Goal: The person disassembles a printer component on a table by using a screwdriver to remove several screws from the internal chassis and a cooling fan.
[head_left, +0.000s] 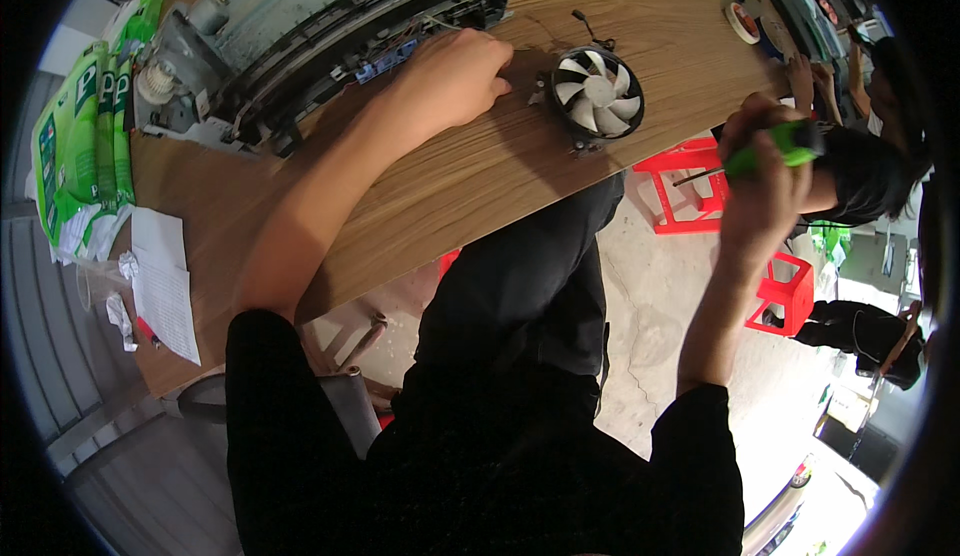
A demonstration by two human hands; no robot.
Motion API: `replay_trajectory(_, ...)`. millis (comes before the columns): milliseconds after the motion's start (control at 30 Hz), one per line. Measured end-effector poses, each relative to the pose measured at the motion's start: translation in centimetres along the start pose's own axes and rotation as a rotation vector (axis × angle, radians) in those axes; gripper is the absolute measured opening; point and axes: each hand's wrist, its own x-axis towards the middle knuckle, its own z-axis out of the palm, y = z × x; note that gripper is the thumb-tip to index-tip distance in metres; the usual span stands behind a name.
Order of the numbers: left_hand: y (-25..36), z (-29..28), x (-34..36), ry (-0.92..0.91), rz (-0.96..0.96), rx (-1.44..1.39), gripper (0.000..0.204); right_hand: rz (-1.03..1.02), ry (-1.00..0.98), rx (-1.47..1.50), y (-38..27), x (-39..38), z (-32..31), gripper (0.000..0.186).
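Note:
A green-and-black screwdriver (745, 163) is gripped in my right hand (762, 196), raised off the table's right edge, its thin dark shaft pointing left. My left hand (455, 78) is low over the wooden table beside the front of a partly dismantled machine (330, 36). Its fingers are curled together; whatever they may hold is hidden behind the hand. A round cooling fan (598, 93) with pale blades and a black frame lies on the table between my hands. Its short cable and plug (590, 28) stretch away behind it.
Green plastic packs (90, 136) and a printed sheet (165, 286) are at the table's left. A tape roll (742, 23) lies far right. Red plastic stools (680, 191) stand on the floor beyond the table edge. Other people work at the right, one person's hand (800, 81) near the tabletop.

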Motion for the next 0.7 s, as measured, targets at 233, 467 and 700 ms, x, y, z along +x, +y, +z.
replay_trajectory(233, -0.2, 0.8, 0.4, 0.023, -0.007, -0.027, 0.014, 0.021, -0.103, -0.652, 5.0, -5.0, 1.2, 0.035)
replay_trajectory(467, -0.4, -0.9, 0.5, -0.049, -0.080, -0.126, 0.013, 0.066, -0.075, -0.716, 6.2, -2.4, 3.7, 0.042)
replay_trajectory(700, 2.4, -2.8, 0.0, -0.024, -0.087, -0.375, 0.010, 0.189, -0.236, -0.453, 8.5, 2.7, 1.8, 0.047)
